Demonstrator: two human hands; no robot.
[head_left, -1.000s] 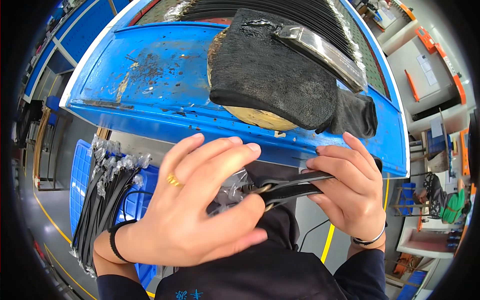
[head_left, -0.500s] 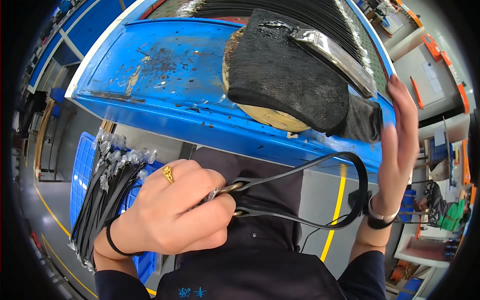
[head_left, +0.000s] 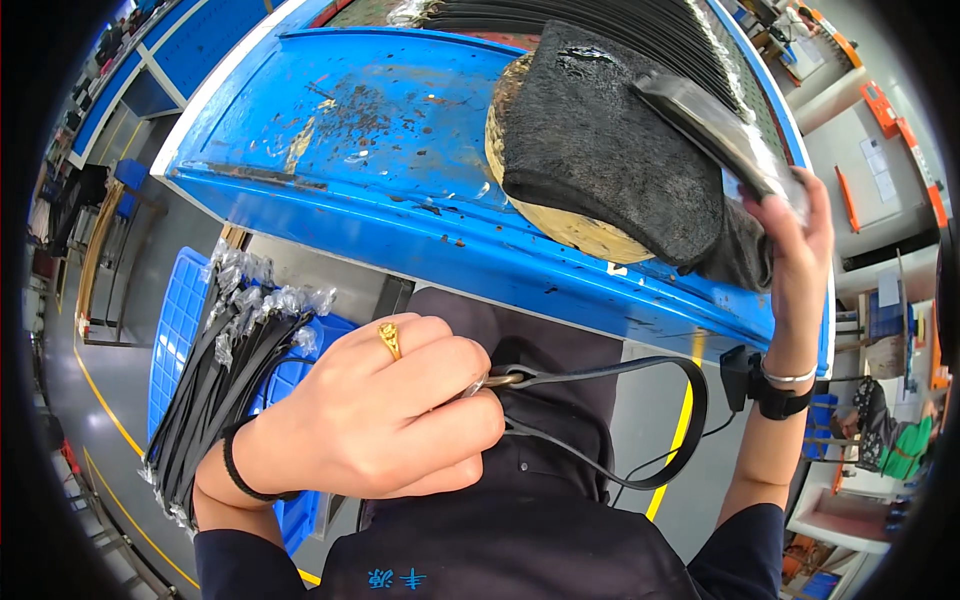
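Note:
My left hand (head_left: 385,420), with a gold ring and a black band at the wrist, is closed around the metal end of a black strap (head_left: 640,420) that loops out to the right in front of my dark top. My right hand (head_left: 795,255) reaches up to the right edge of the blue workbench (head_left: 330,130) and grips a flat dark blade-like tool (head_left: 715,130). That tool lies on a black felt pad (head_left: 610,160) covering a round wooden block (head_left: 570,225).
A blue crate (head_left: 185,320) at my lower left holds a bundle of black straps in clear sleeves (head_left: 225,370). More black straps lie in a row across the back of the bench (head_left: 600,20). The grey floor has yellow lines (head_left: 100,400).
My right hand let go of the strap, rose to the bench's right edge and closed on the flat tool. My left hand kept hold of the strap end, now hanging in a loop.

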